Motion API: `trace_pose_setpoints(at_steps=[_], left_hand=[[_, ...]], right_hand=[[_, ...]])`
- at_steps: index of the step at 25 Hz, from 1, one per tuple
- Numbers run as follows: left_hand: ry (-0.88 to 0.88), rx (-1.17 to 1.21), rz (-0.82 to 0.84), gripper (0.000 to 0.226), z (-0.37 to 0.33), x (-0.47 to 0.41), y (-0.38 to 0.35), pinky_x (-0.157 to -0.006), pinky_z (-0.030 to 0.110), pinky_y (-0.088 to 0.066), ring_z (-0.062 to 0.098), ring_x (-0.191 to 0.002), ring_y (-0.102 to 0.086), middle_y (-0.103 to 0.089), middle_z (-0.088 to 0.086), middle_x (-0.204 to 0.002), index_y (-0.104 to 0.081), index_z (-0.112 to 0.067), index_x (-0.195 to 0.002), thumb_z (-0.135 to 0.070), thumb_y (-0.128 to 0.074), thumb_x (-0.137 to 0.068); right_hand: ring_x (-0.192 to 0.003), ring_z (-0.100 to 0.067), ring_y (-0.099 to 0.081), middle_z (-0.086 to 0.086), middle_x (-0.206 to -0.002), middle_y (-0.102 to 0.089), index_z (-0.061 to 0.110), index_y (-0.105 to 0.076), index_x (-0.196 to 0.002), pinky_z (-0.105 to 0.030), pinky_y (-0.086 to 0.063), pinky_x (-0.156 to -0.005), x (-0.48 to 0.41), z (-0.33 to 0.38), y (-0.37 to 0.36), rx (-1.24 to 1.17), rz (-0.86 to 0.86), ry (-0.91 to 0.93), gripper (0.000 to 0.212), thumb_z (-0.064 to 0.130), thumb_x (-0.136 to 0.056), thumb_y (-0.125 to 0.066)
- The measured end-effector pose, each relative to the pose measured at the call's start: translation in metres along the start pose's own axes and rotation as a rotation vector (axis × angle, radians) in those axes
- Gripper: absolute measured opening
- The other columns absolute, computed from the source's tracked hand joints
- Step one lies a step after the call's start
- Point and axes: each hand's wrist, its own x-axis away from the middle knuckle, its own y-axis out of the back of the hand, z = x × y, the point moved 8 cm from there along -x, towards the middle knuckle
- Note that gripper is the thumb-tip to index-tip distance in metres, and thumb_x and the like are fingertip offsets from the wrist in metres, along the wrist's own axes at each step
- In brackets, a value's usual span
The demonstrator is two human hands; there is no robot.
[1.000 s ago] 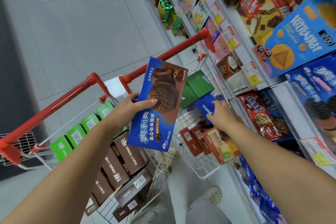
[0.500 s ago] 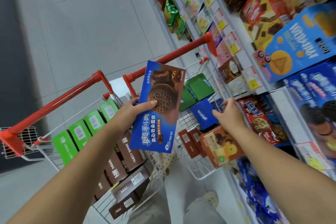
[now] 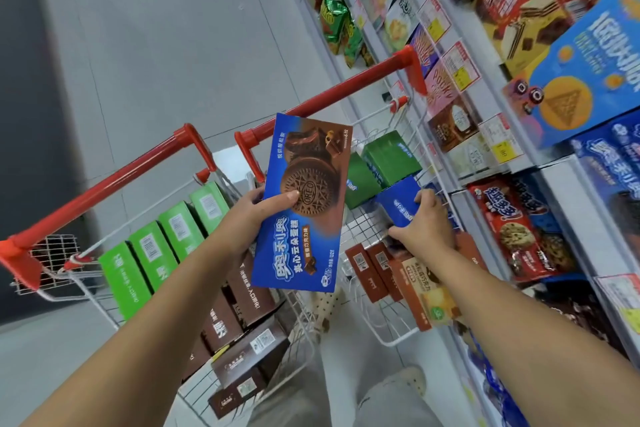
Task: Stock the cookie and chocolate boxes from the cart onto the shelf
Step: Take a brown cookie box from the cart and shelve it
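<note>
Evidently the picking-up step is in hand: nothing from the cart [image 3: 346, 94] has reached the shelf [image 3: 561, 170] yet. The left grip [image 3: 247, 215] is clamped on a flat blue cookie box [image 3: 304, 208], thumb across its face, holding it upright above the gap between the cart's two wire baskets. The right grip [image 3: 427, 222] reaches into the cart's shelf-side basket. It is closed round a smaller blue box [image 3: 398, 204], fingers curled over the top edge and thumb at the near corner. That box sits tilted among the cart's goods, just beside two dark green boxes [image 3: 388, 159]. Whether it has left the basket floor I cannot tell.

Next, in my judgement, the smaller box must be lifted clear of its neighbours and the cart's wire wall. Then both boxes go across to a matching blue facing on the shelf, labels outward. The tight packing could drag a neighbour along.

As for writing, the held box shows a dark biscuit embossed OREO, with large white Chinese characters below it. A pink box [image 3: 438, 80] on the shelf, beyond the cart's handle, reads Pocky. Red cookie packs [image 3: 512, 229] on the shelf beside the cart carry Chinese lettering. Light green boxes [image 3: 180, 229] in the cart's other basket show barcodes, but their print is too fine to read. The price tags [image 3: 460, 66] are illegible.
</note>
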Motion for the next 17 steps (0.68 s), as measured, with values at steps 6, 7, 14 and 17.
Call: trace_pose_setpoints(at_steps=[6, 7, 14, 17], left_hand=[[-0.003, -0.004, 0.045, 0.098, -0.022, 0.015, -0.011, -0.086, 0.047, -0.056, 0.033, -0.089, -0.072, -0.074, 0.013, -0.102, -0.053, -0.013, -0.121, -0.061, -0.086, -0.042], [-0.009, -0.004, 0.055, 0.1, -0.028, 0.021, -0.014, -0.085, 0.047, -0.056, 0.033, -0.089, -0.072, -0.074, 0.013, -0.102, -0.052, -0.013, -0.122, -0.061, -0.086, -0.041], [-0.083, -0.011, 0.21, 0.103, -0.117, 0.075, -0.035, -0.075, 0.043, -0.059, 0.031, -0.074, -0.072, -0.073, 0.02, -0.099, -0.055, -0.006, -0.123, -0.047, -0.092, -0.036], [-0.081, -0.041, 0.375, 0.099, -0.165, 0.109, -0.067, -0.068, 0.042, -0.06, 0.032, -0.07, -0.072, -0.073, 0.022, -0.094, -0.059, -0.002, -0.118, -0.041, -0.094, -0.033]], right_hand=[[-0.103, -0.021, -0.048, -0.001, -0.118, -0.043, 0.031, -0.036, -0.112, -0.032, -0.044, -0.074, 0.043, 0.013, 0.106, -0.314, -0.109, 0.101, 0.062, 0.032, -0.068, -0.079], [-0.105, -0.022, -0.051, 0.0, -0.119, -0.044, 0.035, -0.037, -0.111, -0.034, -0.047, -0.076, 0.054, 0.017, 0.127, -0.359, -0.116, 0.129, 0.061, 0.033, -0.067, -0.079], [-0.109, -0.003, -0.056, 0.008, -0.124, -0.053, 0.042, -0.06, -0.119, -0.018, -0.043, -0.085, 0.161, 0.058, 0.295, -0.66, -0.154, 0.277, 0.047, 0.026, -0.078, -0.079], [-0.097, 0.0, -0.065, 0.004, -0.12, -0.063, 0.036, -0.065, -0.116, -0.014, -0.049, -0.076, 0.198, 0.066, 0.347, -0.928, -0.175, 0.242, 0.044, 0.028, -0.074, -0.07]])
